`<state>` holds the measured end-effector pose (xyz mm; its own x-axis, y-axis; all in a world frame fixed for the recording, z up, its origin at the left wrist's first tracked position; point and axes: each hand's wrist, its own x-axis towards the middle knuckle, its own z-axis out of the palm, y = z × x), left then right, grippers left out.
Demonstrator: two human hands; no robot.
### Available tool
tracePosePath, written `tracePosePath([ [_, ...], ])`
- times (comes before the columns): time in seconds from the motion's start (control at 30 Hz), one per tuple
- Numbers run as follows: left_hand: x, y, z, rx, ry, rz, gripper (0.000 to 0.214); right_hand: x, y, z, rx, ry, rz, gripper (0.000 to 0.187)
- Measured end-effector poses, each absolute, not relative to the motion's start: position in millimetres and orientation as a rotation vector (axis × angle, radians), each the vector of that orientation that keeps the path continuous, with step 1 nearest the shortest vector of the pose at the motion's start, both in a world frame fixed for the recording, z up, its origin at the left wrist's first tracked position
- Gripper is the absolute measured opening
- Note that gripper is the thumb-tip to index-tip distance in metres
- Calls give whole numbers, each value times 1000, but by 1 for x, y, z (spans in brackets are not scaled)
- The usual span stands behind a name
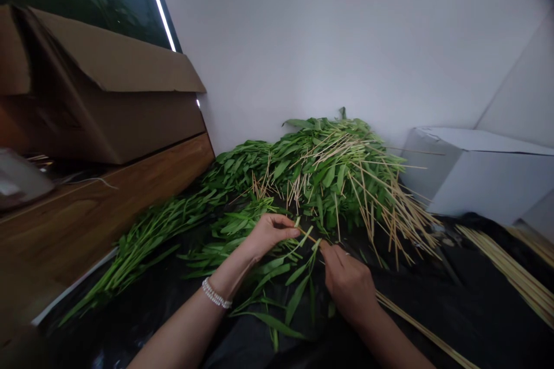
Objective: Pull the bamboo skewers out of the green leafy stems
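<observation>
A thin wooden skewer (310, 236) runs between my hands, with several cut green stems threaded across it. My left hand (270, 234) pinches a pale stem piece at the skewer's far end, thumb against index finger. Closed around the skewer's near part is my right hand (350, 278), knuckles up. Long narrow leaves (296, 301) hang from the threaded stems, below and between the hands. Just beyond lies a large heap of leafy greens (333, 176), many of them on skewers whose bare ends stick out. Loose leafy stems (231, 242) lie beside my left wrist.
Black plastic sheeting (471, 294) covers the work surface. Bare skewers (426, 328) lie at right front, with a larger bundle (511, 265) farther right. A white box (489, 179) stands back right. At left, a cardboard box (142, 121) rests on a wooden ledge (142, 176); long greens (142, 242) lie alongside.
</observation>
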<state>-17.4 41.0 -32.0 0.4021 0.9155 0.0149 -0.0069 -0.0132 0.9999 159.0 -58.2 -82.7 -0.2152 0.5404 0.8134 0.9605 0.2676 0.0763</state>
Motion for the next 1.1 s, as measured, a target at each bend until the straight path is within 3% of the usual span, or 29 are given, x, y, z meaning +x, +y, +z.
tracePosePath([
  [0.37,-16,38,-31,1552,711,874,33,163,-58,-74,-1405,-1839,-843,26],
  [0.53,-24,47,-28,1884,873,1013,30,200,-56,-63,-1627,-1489,-1013,21],
  [0.7,-27,49,-43,2493,905,684,18,219,-57,-63,-1687,-1435,-969,25],
  [0.87,-28,47,-52,2715,1028,471,13,210,-58,-58,-1706,-1407,-951,22],
  [1.1,-29,49,-31,2318,995,1007,9,206,-55,-54,-1623,-1410,-1036,17],
])
